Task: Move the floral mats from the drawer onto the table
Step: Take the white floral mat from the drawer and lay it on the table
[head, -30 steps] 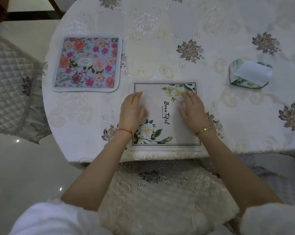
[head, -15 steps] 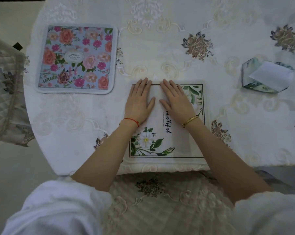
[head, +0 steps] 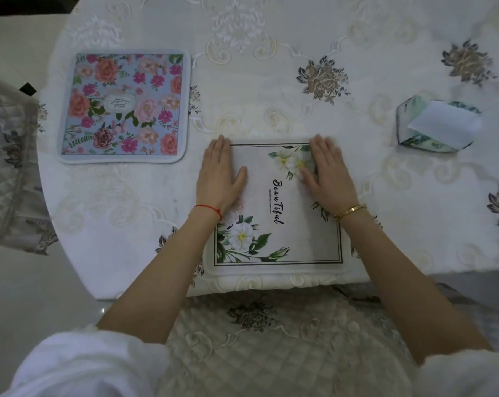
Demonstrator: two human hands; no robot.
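Note:
A white mat (head: 279,219) printed with white flowers and the word "Beautiful" lies flat near the table's front edge. My left hand (head: 219,176) presses flat on its far left part, fingers straight. My right hand (head: 327,173) lies flat on its far right part, over the upper flower print. A second mat (head: 125,106), blue with pink and orange roses, lies flat at the left of the table, apart from both hands. No drawer is in view.
The round table (head: 271,96) has a cream embroidered cloth. A green-patterned tissue box (head: 437,126) stands at the right. A quilted chair seat (head: 271,339) sits just below the table's front edge, another chair (head: 7,167) at the left.
My hands were close together at the mat's far middle half a second ago; now they have slid apart toward its far corners. The mat lies in the same place.

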